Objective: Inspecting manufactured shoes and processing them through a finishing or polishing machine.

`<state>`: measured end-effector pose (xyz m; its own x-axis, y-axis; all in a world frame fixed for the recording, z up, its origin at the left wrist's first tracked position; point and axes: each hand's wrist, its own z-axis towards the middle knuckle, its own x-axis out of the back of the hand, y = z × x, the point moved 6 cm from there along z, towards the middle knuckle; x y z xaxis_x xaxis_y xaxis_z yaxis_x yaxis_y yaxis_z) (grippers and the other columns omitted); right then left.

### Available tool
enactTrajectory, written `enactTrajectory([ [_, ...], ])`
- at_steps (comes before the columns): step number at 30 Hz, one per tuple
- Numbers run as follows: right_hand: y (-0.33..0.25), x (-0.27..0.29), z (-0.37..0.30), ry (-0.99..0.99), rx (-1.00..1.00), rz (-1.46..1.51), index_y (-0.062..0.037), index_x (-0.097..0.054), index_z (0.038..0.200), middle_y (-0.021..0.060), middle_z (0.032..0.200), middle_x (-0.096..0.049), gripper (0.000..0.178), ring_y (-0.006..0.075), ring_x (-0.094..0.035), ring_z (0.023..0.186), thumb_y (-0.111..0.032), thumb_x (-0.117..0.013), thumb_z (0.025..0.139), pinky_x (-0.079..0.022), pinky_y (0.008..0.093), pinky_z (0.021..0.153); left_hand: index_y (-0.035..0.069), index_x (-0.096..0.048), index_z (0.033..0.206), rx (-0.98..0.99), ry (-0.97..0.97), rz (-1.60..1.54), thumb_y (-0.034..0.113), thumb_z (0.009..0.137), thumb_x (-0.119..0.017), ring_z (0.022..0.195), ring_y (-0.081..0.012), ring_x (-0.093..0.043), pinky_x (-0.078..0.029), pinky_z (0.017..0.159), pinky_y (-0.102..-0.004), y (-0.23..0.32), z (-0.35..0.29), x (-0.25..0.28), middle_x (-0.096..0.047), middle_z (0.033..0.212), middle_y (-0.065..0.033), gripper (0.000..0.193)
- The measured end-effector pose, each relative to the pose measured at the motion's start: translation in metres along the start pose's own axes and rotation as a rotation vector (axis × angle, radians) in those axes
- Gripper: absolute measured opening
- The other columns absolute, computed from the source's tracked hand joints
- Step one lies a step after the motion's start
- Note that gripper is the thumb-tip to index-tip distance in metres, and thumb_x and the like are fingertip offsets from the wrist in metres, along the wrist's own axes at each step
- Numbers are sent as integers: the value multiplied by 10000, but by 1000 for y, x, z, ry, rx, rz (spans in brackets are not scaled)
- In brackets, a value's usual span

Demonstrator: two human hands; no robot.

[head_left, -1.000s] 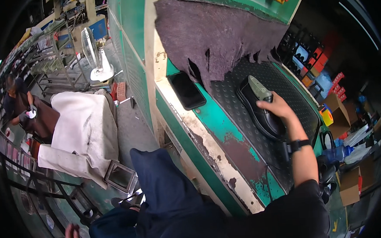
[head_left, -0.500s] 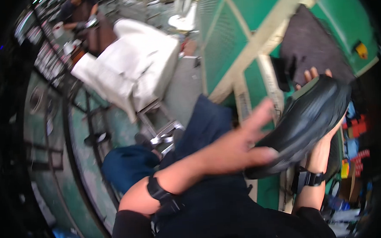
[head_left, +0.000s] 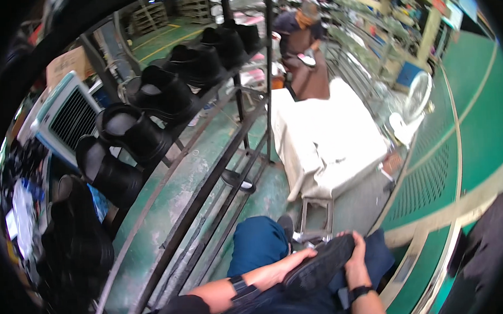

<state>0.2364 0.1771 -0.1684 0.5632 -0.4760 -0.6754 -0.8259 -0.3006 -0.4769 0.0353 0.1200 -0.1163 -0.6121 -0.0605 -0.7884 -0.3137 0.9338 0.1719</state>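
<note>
Black shoe (head_left: 322, 265) is in both hands, low in front of the body, just beside the blue trouser leg (head_left: 258, 243). Left hand (head_left: 294, 264) has one end, right hand (head_left: 356, 256)'s got the other. Off left there's a dark metal rack (head_left: 269, 76) with a bunch of black shoes (head_left: 163, 96) lined up, plus a white cloth (head_left: 333, 135) draped ahead.

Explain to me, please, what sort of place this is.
Probably a shoe workshop or factory: a row of black shoes stands on a metal rack, the left hand and right hand hold another shoe, and a co-worker wears a brown apron.
</note>
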Motion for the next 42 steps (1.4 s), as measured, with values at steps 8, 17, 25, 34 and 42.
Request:
enactTrajectory([
  [8,10,-26,-15,-57,-28,-269,4,-672,963,145,965,-701,304,270,-662,962,-288,-589,952,-537,398,915,158,-133,1626,-66,281,332,349,971,-581,1152,-171,-620,-523,916,-285,2,-16,19,-498,1459,-112,816],
  [17,6,-59,-8,-232,107,-713,53,-725,1038,111,980,-719,288,174,-655,933,-148,-539,946,-481,277,875,27,-447,1485,-760,364,692,419,968,-567,1070,-172,-621,-468,919,-296,92,100,3,-575,1376,-85,659],
  [25,15,-58,-29,-58,228,-661,33,-712,937,120,902,-703,436,209,-669,850,-339,-484,936,-525,325,817,34,-731,1034,-405,204,414,299,924,-573,916,-154,-638,-467,837,-281,58,85,-2,-719,1009,-47,328],
  [34,12,-116,-81,-403,462,-786,70,-726,1018,130,1013,-722,479,199,-675,931,-284,-408,959,-506,328,871,49,-717,881,-935,-24,636,292,954,-498,851,-138,-634,-465,825,-304,57,53,-29,-713,884,-44,335],
  [42,-22,-91,-26,-148,141,-406,1,-709,930,120,907,-703,568,247,-653,912,-471,-397,976,-522,342,843,7,-421,1489,-906,-147,753,411,1053,-438,1442,-215,-363,-220,1207,-338,72,11,-45,-430,1530,-131,595],
])
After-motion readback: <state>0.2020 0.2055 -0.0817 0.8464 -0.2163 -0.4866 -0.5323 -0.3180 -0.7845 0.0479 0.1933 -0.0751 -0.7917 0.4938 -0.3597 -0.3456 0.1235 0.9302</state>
